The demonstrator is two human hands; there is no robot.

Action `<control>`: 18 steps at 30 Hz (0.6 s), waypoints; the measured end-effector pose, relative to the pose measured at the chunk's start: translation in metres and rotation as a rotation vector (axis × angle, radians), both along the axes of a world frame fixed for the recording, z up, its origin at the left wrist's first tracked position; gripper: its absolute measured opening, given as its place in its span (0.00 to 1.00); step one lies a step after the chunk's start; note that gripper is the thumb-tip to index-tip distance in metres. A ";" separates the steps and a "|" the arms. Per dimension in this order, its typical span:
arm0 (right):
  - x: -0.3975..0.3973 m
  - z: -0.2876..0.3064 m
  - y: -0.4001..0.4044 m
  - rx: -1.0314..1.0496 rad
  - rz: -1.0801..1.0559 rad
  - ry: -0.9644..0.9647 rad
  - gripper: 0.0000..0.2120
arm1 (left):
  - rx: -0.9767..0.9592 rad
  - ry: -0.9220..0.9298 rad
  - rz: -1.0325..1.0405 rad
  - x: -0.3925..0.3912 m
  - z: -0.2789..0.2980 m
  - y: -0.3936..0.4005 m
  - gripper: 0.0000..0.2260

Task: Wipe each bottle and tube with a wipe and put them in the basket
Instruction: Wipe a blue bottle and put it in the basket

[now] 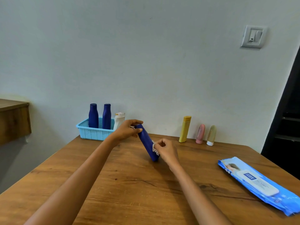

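Blue bottle [146, 142] sits tilted w/ its base end on the wooden surface [129, 184], top leaning toward the light-blue basket [95, 133], just right of the basket and nearer the camera. Left hand [128, 129] grips the bottle's upper end, fingers and thumb curled round the cap area. Right hand [165, 149] pinches a white wipe [155, 148] against the bottle's lower half, fingers curled on it. The two hands are apart, one at each end of the same bottle.

Basket stands at the far left corner of the surface, close to the wall. In it, upright: two dark-blue bottles [93, 116] [106, 116] side by side and, right of them, a white bottle [119, 120] partly hidden behind the left hand.

Well right of the basket, along the wall, three items stand in a row, apart from each other: a yellow bottle [185, 129], then a pink tube [200, 133] cap-down, then a beige tube [211, 135] on its white cap.

Farther right of the basket and nearer the camera, a blue pack of wipes [259, 184] lies flat near the surface's right edge, white flap lid facing up; can't tell if the flap is sealed.

Off the surface: a switch plate [254, 36] on the wall high above the tubes, a wooden ledge [13, 117] left of the basket.
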State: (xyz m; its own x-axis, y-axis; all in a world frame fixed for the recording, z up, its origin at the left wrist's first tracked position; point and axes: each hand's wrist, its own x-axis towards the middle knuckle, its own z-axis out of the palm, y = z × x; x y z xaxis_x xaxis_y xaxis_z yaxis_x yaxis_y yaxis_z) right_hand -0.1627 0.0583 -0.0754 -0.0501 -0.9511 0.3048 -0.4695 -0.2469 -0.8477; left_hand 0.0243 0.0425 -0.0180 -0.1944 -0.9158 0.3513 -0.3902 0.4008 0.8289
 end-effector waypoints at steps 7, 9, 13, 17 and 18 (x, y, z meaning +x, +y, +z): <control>-0.006 0.001 -0.001 0.058 -0.051 0.071 0.07 | 0.039 0.088 0.032 -0.003 0.002 -0.002 0.13; 0.001 0.009 0.001 -0.023 0.009 -0.011 0.09 | 0.031 0.064 0.041 -0.002 0.003 -0.002 0.14; 0.017 0.027 0.010 -0.186 0.125 -0.077 0.06 | -0.001 0.002 0.029 -0.001 0.004 -0.002 0.16; 0.027 0.028 0.015 -0.233 0.141 0.049 0.04 | -0.051 -0.041 0.065 -0.001 0.002 -0.002 0.16; 0.026 0.025 0.014 -0.199 0.126 0.049 0.04 | -0.055 -0.042 0.080 0.001 0.001 -0.002 0.16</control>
State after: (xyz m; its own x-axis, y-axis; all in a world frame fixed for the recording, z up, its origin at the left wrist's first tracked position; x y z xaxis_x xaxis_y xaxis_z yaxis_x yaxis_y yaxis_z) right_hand -0.1366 0.0724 -0.0504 0.0848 -0.8697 0.4862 -0.4637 -0.4664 -0.7533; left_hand 0.0252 0.0406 -0.0171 -0.1368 -0.9087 0.3944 -0.4569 0.4111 0.7888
